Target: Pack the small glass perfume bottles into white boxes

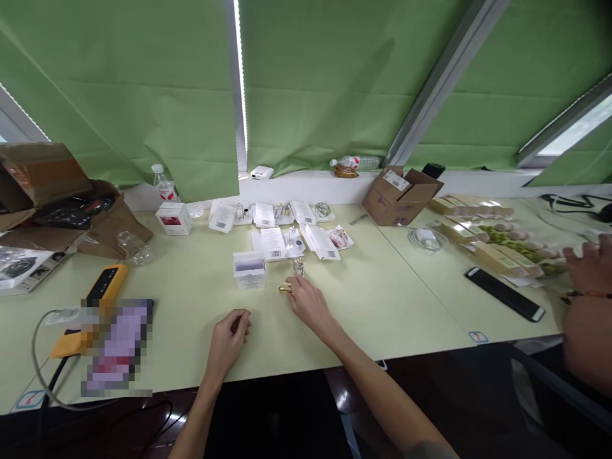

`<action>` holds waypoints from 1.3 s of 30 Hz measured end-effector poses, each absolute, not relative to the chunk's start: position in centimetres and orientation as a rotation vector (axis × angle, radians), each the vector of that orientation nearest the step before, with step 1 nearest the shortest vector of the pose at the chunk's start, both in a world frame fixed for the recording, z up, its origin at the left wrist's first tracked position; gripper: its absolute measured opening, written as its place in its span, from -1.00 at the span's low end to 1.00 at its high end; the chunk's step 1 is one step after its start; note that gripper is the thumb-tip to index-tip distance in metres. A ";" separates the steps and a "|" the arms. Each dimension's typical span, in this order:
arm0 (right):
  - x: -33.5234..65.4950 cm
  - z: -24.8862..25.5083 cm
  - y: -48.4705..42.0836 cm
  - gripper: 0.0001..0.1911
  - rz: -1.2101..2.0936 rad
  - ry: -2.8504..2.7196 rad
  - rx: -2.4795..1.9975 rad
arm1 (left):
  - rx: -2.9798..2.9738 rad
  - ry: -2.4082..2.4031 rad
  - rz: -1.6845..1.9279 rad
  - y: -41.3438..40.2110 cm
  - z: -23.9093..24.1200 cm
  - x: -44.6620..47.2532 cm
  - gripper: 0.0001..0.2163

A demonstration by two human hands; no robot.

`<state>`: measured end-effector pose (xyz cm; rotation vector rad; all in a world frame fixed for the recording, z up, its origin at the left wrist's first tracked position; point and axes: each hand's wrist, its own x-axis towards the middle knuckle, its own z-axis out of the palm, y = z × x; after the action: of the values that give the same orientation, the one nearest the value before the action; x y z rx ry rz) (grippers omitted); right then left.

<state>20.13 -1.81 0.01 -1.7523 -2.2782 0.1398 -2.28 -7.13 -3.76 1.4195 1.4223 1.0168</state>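
My right hand (pixel 310 305) is closed by its fingertips on a small shiny gold cap (pixel 285 289) that lies low over the table. Just beyond those fingers stands a small clear glass bottle (pixel 298 265) with a gold-toned top. To its left is an open white box (pixel 249 271). My left hand (pixel 230 336) rests on the table nearer to me, its fingers curled in a loose fist with nothing visible in them. Behind the box, opened white cartons (pixel 272 243) with barcodes lie in rows with small glass bottles (pixel 292 238) among them.
At left are a white box with a red picture (pixel 174 218), a yellow power strip (pixel 106 287), a phone (pixel 119 344) and an opened cardboard carton (pixel 108 223). A small cardboard box (pixel 396 201) stands behind right. Another person's hand (pixel 590 264) is near a black phone (pixel 504 293).
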 end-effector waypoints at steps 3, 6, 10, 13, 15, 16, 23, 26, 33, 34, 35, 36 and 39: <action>21.1 -0.4 -2.3 -0.77 0.123 -2.186 -1.751 | 1.425 1.422 1.032 -7.2 -3.7 -2.3 -0.69; 23.0 -1.4 -2.8 -0.75 0.120 -2.084 -1.770 | 1.421 1.424 1.036 -7.2 -3.6 -2.3 -0.68; 25.7 -2.8 -3.0 -0.69 0.082 -1.980 -1.814 | 1.415 1.427 1.036 -7.3 -3.6 -2.2 -0.67; 26.7 -3.3 -3.0 -0.66 0.077 -1.942 -1.840 | 1.409 1.429 1.033 -7.3 -3.5 -2.2 -0.67; 26.7 -3.4 -3.2 -0.63 0.072 -1.918 -1.835 | 1.411 1.426 1.028 -7.3 -3.4 -2.2 -0.66; 26.6 -3.4 -3.3 -0.62 0.058 -1.900 -1.832 | 1.410 1.426 1.027 -7.3 -3.3 -2.2 -0.66; 23.2 -2.9 -4.6 -0.68 0.167 -1.931 -1.705 | 1.391 1.440 1.048 -7.3 -3.1 -2.1 -0.63; 21.3 -2.5 -4.2 -0.69 0.230 -2.017 -1.710 | 1.384 1.442 1.061 -7.3 -3.1 -2.1 -0.63; 18.1 -2.2 -2.2 -0.71 0.265 -2.139 -1.751 | 1.415 1.413 1.073 -7.4 -3.1 -2.1 -0.64; 17.8 -2.3 -2.0 -0.73 0.264 -2.136 -1.751 | 1.416 1.409 1.071 -7.4 -3.1 -2.1 -0.64; 17.5 -2.4 -1.8 -0.76 0.265 -2.136 -1.753 | 1.418 1.407 1.065 -7.4 -3.2 -2.2 -0.64; 17.3 -2.6 -1.7 -0.78 0.265 -2.134 -1.758 | 1.422 1.407 1.059 -7.4 -3.2 -2.2 -0.63; 17.1 -3.2 -1.5 -0.77 0.280 -2.124 -1.763 | 1.431 1.418 1.049 -7.5 -3.2 -2.2 -0.63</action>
<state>17.08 -1.50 -3.16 -1.7626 -2.1237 0.2795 -2.24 -7.52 -3.22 1.4312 1.4182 1.0494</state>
